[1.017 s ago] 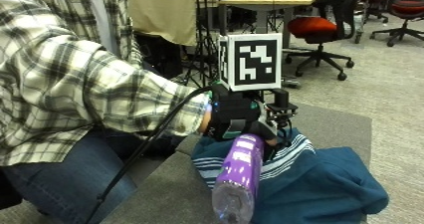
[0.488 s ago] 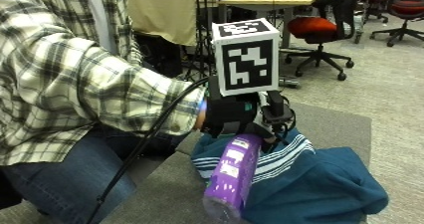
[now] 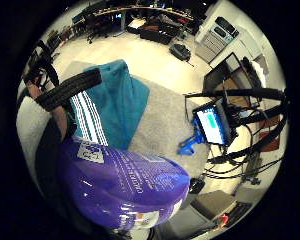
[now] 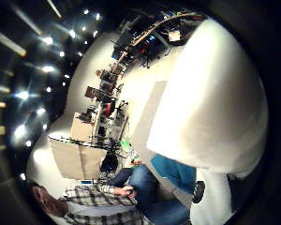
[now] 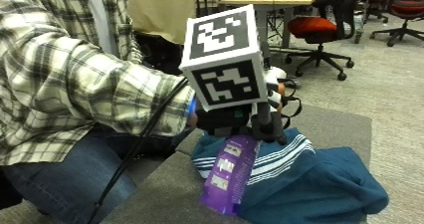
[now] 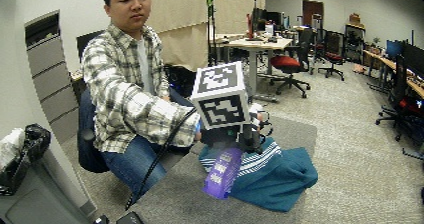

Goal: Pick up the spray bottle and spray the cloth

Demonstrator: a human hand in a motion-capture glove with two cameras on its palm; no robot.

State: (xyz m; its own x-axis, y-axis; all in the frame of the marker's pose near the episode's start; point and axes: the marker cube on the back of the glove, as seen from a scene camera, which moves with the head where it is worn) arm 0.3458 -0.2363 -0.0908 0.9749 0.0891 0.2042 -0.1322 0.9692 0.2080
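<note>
Right hand (image 5: 238, 117) curled round bottle (image 5: 228, 176) top, base hanging at 6 o'clock above table (image 5: 165, 194) edge, beside cloth (image 5: 318, 184). Risk: nozzle hidden behind the hand; spray may miss the cloth.

The outside view sits close at the table's (image 5: 331, 122) near edge, facing the person. The wide outside view stands farther back, same direction; both share the cloth (image 5: 318, 184). The little-finger palm view looks across the cloth. The thumb view faces the room.
</note>
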